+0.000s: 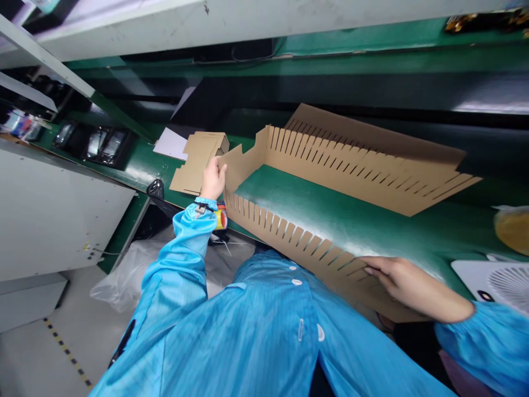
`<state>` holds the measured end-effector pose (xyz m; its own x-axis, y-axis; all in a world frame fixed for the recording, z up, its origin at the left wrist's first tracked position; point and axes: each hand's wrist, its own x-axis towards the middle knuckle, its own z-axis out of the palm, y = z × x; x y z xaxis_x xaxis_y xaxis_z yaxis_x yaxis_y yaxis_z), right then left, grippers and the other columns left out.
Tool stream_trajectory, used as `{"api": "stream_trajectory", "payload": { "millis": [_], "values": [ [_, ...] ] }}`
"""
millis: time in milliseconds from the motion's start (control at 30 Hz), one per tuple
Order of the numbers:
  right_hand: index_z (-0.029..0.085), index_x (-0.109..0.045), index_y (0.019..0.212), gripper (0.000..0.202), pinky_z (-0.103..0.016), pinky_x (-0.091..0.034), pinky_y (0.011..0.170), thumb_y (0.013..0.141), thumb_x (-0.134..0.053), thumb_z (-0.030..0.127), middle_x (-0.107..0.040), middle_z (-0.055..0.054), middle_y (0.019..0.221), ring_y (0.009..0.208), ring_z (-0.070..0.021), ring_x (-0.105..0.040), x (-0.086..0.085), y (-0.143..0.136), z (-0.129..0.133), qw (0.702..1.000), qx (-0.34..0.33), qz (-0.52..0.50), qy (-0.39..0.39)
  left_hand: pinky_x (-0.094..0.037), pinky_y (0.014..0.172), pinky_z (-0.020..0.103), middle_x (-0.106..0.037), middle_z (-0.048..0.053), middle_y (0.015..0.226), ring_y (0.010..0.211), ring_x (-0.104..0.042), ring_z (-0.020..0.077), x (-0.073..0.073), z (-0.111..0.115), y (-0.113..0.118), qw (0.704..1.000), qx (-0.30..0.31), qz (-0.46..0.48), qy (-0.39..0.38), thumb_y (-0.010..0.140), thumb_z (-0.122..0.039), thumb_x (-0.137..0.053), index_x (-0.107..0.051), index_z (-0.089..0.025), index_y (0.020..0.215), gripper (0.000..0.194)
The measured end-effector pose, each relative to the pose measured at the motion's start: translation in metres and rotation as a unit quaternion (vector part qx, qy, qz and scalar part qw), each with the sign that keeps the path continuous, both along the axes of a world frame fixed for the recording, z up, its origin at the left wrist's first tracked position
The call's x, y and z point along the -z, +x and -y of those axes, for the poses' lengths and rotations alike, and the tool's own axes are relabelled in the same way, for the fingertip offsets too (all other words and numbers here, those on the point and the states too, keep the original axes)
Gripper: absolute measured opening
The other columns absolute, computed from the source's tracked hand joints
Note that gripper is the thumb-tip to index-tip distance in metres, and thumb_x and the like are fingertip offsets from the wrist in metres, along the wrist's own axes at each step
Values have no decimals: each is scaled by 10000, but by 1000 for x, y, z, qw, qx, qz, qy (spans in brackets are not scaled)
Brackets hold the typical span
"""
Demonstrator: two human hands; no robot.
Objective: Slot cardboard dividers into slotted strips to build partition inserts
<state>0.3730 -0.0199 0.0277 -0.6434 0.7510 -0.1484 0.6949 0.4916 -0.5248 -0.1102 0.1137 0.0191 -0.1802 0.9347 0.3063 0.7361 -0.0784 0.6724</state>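
A long slotted cardboard divider [339, 162], folded into a three-sided U, stands on the green bench top. My left hand [214, 179] grips its near left corner, thumb on the inner side. Toward the right end of the near slotted wall, my right hand [397, 281] pinches the top edge between thumb and fingers. Both long walls carry rows of narrow slots along their upper edges. Behind the far wall leans a plain brown cardboard panel [380, 135]. Flat pieces of folded cardboard [200, 160] lie just beyond my left hand.
A white fan [496, 281] sits at the right bench edge, below a round yellowish container [512, 229]. Black wrapped items [97, 143] rest at far left. A tape roll [222, 218] is by my left wrist. A shelf beam [248, 27] spans above the bench.
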Motion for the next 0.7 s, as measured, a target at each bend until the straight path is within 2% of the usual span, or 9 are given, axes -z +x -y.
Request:
{"api": "stream_trajectory", "payload": {
  "millis": [167,400,533,700],
  "values": [
    [175,-712,1002,380,-256,-571,615,806,-394,107,-759,-82,881,729,-198,-724,-5,-2,-3,999,-11,-33,-33,-520,885,415,-647,44,841,837,-656,225,0,4,2,1000,-10,8,0,880,-422,-603,-573,-191,1041,284],
    [182,-728,999,416,-245,-586,616,793,-386,66,-760,-69,843,710,-193,-727,-3,-3,4,998,2,-62,12,-526,789,384,-629,47,774,795,-649,228,-3,14,10,997,-44,-38,-41,927,-467,-501,-575,-170,971,309],
    [196,-738,962,428,-236,-583,575,797,-365,67,-757,-53,779,647,-186,-721,-3,-6,7,996,2,-78,33,-521,786,366,-639,58,797,785,-645,218,-2,19,8,998,-31,-42,-34,927,-537,-461,-581,-168,962,390],
    [200,-742,956,425,-268,-599,611,772,-382,70,-760,-61,838,693,-208,-728,1,-2,2,998,10,-51,32,-523,786,355,-672,103,915,869,-651,235,1,24,6,999,2,-32,-39,922,-605,-401,-578,-149,1045,504]
  ]
}}
